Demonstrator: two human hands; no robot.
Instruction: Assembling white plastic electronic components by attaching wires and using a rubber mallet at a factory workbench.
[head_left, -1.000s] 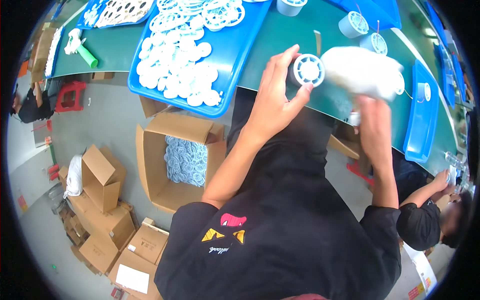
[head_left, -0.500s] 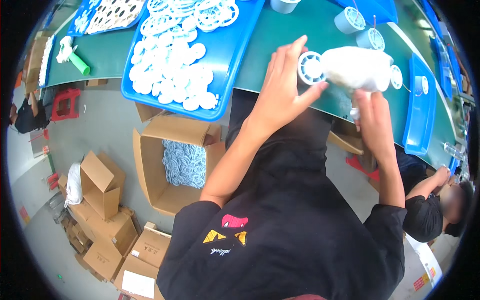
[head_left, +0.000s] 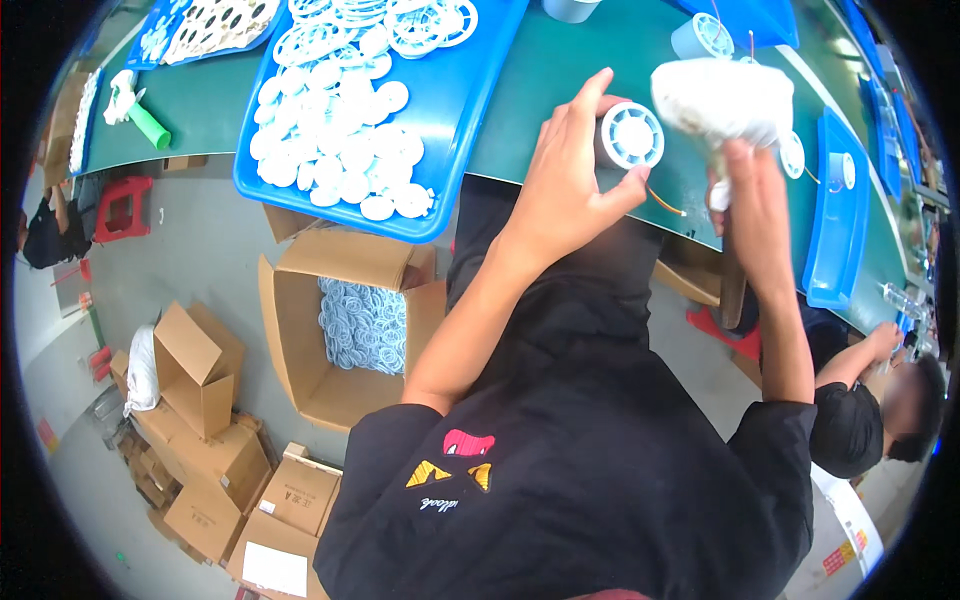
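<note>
My left hand [head_left: 572, 175] grips a short dark cylinder with a white slotted cap [head_left: 633, 136], fingers behind it and thumb at its near side. A thin orange wire [head_left: 665, 203] sticks out from below the cap. My right hand [head_left: 756, 200] is closed round the handle of a hammer [head_left: 728, 100], whose head is wrapped in white cloth. The brown handle shows below the fist. The wrapped head is raised just right of the capped cylinder, apart from it. Beyond the hammer stand light-blue cups [head_left: 703, 38] with wires coming out.
A blue tray [head_left: 455, 140] of white discs and rings lies on the green table [head_left: 530, 110]. To the right is a narrow blue tray [head_left: 832, 270]. Below, an open carton [head_left: 290, 340] holds light-blue rings. At the right sits another person [head_left: 850, 430].
The wrapped hammer head has lifted away from the cap and moved a little upward, so its handle shows. The capped cylinder has tilted, and its wire now shows.
</note>
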